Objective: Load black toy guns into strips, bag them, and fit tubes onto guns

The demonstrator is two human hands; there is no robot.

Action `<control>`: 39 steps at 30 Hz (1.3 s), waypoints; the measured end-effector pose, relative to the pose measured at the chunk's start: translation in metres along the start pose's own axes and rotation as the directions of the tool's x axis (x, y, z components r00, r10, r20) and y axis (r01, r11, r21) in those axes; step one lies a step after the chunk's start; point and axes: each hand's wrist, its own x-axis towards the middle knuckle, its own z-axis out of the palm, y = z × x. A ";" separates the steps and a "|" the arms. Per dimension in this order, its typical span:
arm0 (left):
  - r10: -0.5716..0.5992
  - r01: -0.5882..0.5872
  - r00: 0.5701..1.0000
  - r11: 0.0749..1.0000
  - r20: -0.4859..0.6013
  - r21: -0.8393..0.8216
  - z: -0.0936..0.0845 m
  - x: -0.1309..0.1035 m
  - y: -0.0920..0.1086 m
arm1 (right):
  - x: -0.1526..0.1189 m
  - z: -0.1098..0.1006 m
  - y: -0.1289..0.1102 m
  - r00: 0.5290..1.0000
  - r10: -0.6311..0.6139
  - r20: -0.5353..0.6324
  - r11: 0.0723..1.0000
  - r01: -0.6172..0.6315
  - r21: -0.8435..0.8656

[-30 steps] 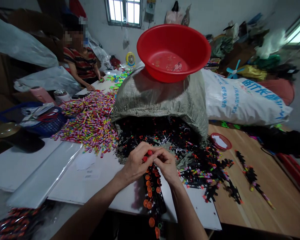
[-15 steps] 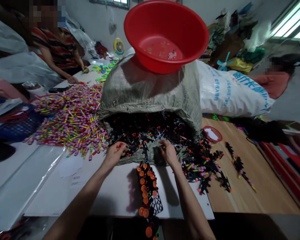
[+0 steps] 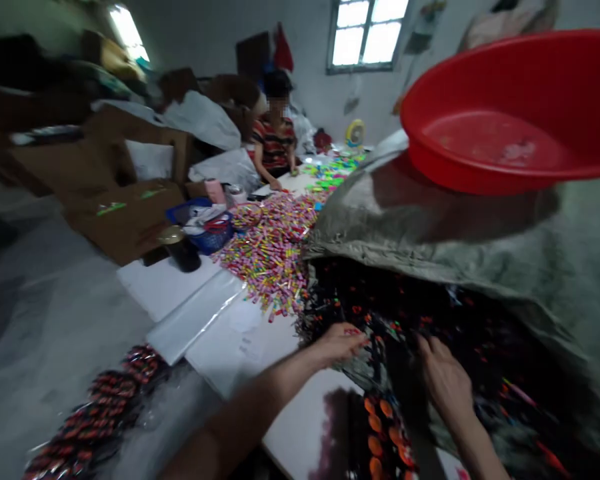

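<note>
My left hand (image 3: 341,343) is closed at the mouth of a big grey-green woven sack (image 3: 430,227). Small red pieces show at its curled fingers. My right hand (image 3: 446,373) reaches into the dark heap of small black plastic parts (image 3: 380,293) spilling from the sack. Its fingertips are lost against the black parts and smeared by motion. Below and between my hands, a black rack with orange round cups (image 3: 375,445) stands at the table's near edge.
A red basin (image 3: 500,133) rests on the sack. Left of it lie a pile of small pink and yellow pieces (image 3: 275,253), a blue basket (image 3: 215,237) and a plastic sheet (image 3: 200,313). A person in a striped shirt (image 3: 275,143) works at the table's far end.
The view has swung to the left, so the sack and basin now lie further right. Both hands stay at the sack's mouth; my right hand has gone deeper into the black parts.
</note>
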 end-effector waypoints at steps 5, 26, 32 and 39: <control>0.084 -0.084 0.996 0.996 -0.022 0.008 0.030 0.007 0.009 | -0.002 -0.024 -0.032 0.962 -0.209 -0.176 0.978 0.202 -0.056; 0.649 -0.647 0.755 0.713 0.097 0.269 0.011 -0.084 0.029 | -0.013 -0.140 -0.102 0.827 0.543 0.147 0.037 -0.198 0.979; 0.697 -0.700 0.700 0.629 0.153 0.339 0.019 -0.097 0.024 | -0.035 -0.138 -0.114 0.786 0.597 0.159 -0.064 -0.152 0.986; 0.665 -0.705 0.707 0.642 0.240 0.301 0.019 -0.099 0.016 | -0.042 -0.143 -0.108 0.783 0.610 0.119 -0.036 -0.123 0.992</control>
